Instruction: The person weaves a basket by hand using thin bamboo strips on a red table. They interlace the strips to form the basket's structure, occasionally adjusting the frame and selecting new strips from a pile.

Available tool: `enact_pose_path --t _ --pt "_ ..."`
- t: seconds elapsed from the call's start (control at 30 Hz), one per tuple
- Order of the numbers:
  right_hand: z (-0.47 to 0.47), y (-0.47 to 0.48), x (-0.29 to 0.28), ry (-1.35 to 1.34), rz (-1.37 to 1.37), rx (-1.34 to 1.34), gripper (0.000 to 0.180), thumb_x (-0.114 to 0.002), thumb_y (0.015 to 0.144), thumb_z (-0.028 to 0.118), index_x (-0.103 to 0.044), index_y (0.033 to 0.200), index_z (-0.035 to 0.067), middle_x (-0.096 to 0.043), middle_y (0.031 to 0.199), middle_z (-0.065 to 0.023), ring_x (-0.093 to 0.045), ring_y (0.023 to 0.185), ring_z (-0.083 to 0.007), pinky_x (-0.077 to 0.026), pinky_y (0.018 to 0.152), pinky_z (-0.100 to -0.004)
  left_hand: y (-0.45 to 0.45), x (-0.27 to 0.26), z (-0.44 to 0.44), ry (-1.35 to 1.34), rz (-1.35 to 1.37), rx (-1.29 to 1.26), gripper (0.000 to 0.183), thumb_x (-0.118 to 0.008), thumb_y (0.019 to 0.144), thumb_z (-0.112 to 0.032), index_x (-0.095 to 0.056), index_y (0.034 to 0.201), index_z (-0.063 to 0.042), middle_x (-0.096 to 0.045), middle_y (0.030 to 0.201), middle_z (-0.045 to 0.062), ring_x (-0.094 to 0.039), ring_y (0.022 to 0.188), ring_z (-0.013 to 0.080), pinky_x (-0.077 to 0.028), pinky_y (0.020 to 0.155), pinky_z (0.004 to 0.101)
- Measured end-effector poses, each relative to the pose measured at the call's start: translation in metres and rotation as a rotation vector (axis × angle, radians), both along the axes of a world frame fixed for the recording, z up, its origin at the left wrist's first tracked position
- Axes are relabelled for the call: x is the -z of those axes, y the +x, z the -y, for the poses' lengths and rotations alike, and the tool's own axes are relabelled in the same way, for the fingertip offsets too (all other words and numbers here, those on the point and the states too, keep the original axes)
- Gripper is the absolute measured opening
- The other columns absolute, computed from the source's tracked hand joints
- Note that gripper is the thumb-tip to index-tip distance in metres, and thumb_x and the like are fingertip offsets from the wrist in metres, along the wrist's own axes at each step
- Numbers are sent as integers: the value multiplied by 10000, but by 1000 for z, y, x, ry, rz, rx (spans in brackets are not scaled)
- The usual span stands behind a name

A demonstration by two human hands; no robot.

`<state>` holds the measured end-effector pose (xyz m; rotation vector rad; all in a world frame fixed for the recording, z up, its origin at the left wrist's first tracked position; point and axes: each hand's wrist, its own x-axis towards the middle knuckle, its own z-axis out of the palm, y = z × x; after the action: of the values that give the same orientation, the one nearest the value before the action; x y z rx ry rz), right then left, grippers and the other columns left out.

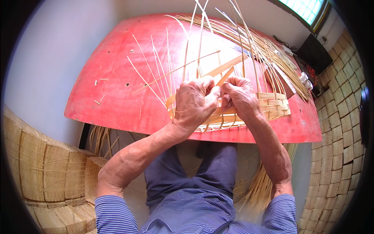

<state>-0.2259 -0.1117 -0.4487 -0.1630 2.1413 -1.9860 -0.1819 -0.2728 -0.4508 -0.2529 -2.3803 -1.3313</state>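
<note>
A partly woven basket of flat bamboo strips (273, 105) rests near the front edge of the red table (117, 96), with thin upright stakes rising from its sides. My left hand (195, 102) pinches a wide, pale bamboo strip (226, 76) between thumb and fingers above the basket's near side. Close beside it, my right hand (241, 95) has its fingers curled at the same strip, and its fingertips are partly hidden. Another wide strip (228, 65) slants up to the right behind the hands. Thin stakes fan out to the left of the basket.
A long bundle of thin bamboo splints (257, 41) lies along the table's far right side, near a brown wedge-shaped piece (280, 80). White cups (305, 80) stand at the right edge. Stacked woven baskets (333, 140) line the right wall, and more (55, 172) stand at left.
</note>
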Motion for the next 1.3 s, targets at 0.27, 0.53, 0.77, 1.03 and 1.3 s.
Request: enact_pose_path --t 0.27,0.53,0.77,1.03,1.3 --pt "11 10 -4 124 -25 78 252 -569 980 197 -606 859 -21 -640 712 -78 -626 556 -125 -556 461 -295 3 1 -5 -109 -72 -90 330 -676 865 -166 -705 1172 -50 -569 566 92 -548 493 152 -432 521 365" --pt "11 14 1 185 -139 75 229 -489 1001 152 -576 925 -46 -639 709 -109 -648 553 -153 -554 461 -311 6 2 -10 -186 -138 -34 367 -693 839 -155 -691 1182 -25 -607 602 162 -614 517 249 -483 561 401" --pt "8 11 11 114 -129 119 230 -510 963 112 -645 857 -42 -633 643 -101 -646 533 -162 -535 487 -338 9 -2 -11 -215 -165 -24 320 -701 826 -135 -695 1131 -39 -640 637 171 -675 583 287 -496 574 404" --pt "-5 -10 45 418 -991 -26 167 -642 758 155 -710 755 3 -654 617 -121 -682 627 -295 -547 679 -411 12 -3 -14 -350 -152 -5 328 -660 812 -124 -698 1135 -79 -660 692 159 -685 646 317 -518 628 442" --pt "8 18 3 -51 -244 87 375 -503 952 95 -503 1255 -126 -650 678 -131 -665 545 -162 -564 484 -298 -7 -2 -3 -321 3 -17 198 -625 888 -178 -734 1010 -65 -656 684 171 -679 642 313 -512 637 414"
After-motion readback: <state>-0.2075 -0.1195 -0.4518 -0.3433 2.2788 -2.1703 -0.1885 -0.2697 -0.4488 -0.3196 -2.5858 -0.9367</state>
